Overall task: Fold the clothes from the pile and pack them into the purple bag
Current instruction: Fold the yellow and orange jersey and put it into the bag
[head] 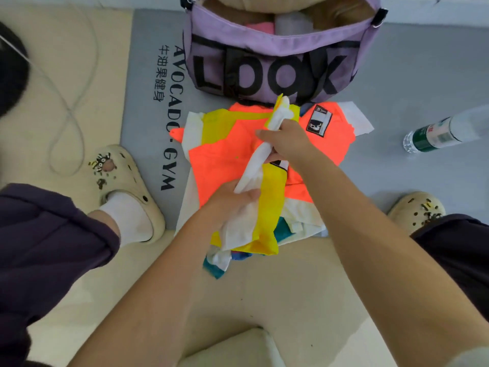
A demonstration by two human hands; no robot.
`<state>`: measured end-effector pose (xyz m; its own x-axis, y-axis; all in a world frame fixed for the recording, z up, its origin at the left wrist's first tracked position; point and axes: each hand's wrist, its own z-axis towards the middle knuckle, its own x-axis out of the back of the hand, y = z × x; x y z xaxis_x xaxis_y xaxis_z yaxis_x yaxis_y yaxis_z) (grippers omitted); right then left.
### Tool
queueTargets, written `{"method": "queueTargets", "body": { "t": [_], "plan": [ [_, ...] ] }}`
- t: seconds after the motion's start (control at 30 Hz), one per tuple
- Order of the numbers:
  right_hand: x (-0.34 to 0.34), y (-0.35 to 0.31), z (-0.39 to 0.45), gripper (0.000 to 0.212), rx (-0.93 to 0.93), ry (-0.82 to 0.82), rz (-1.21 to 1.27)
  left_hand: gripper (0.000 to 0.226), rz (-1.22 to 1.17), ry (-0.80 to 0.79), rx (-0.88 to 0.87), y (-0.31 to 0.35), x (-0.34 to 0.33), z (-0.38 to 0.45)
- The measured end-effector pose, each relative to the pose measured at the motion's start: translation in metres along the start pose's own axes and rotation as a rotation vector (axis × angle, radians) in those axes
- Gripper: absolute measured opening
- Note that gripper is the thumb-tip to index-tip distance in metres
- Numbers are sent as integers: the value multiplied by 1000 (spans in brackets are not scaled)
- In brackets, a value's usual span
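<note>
Head view, garment in hand: a yellow-and-white garment (267,207) is held bunched above the pile, its upper end twisted into a narrow roll.
Head view, right hand: the right hand (287,143) is curled round the white rolled part near the top of the garment.
Head view, left hand: the left hand (232,205) grips the lower white-and-yellow fabric, thumb laid over it.
Head view, pile: the clothes pile (225,160), mostly orange with white and teal pieces, lies on the grey gym mat (148,75) between the person's feet.
Head view, purple bag: the purple bag (272,64) stands open just beyond the pile, with pink and grey items already inside.
Head view, bottle: a plastic bottle (436,133) lies on the floor, well apart to the right.
Handling: the fabric is judged light, soft and limp, likely to slump unless spread flat.
Grasp: edges or corners are judged the best places to be taken for folding.
</note>
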<state>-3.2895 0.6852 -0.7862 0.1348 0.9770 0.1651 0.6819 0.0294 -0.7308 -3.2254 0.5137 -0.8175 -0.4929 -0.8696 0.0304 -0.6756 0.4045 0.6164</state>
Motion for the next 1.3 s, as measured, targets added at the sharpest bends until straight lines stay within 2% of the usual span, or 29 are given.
{"method": "queueTargets", "body": {
  "t": [0.07,0.17,0.23,0.3,0.37,0.53,0.6,0.67,0.77,0.8,0.87,0.93,1.07,1.17,1.3],
  "plan": [
    [-39,-9,3,24,2,-71,-3,18,27,67,42,-10,36,-8],
    [-93,-12,10,21,-24,-149,-36,18,50,246,96,-33,79,-8],
    [-116,-7,19,21,-60,-158,-56,15,175,355,83,-47,94,1],
    [-128,-1,28,22,-87,-121,-108,13,247,377,75,-58,98,12],
    [-136,4,36,23,-83,-91,-184,20,205,363,87,-67,97,21],
    [-143,3,38,19,-18,-220,-72,18,251,460,83,-81,109,32],
    [-123,9,36,22,13,-136,-39,28,241,465,70,-81,111,36],
    [-90,23,34,15,93,75,-110,31,203,469,46,-79,108,40],
    [-44,52,23,21,127,346,-263,37,227,511,10,-74,102,44],
    [-36,63,18,21,90,358,-308,42,244,532,0,-74,101,44],
    [-30,82,12,24,-45,261,-345,42,271,560,-14,-73,99,43],
    [-33,94,5,31,-149,130,-278,41,252,547,-7,-74,98,42],
    [-40,99,-2,35,-172,26,-304,49,192,497,24,-77,97,41],
    [-39,99,-2,43,-156,46,-279,51,162,471,41,-76,96,41],
    [-23,96,0,39,-43,179,-290,48,91,340,100,-76,87,41]
  ]
}}
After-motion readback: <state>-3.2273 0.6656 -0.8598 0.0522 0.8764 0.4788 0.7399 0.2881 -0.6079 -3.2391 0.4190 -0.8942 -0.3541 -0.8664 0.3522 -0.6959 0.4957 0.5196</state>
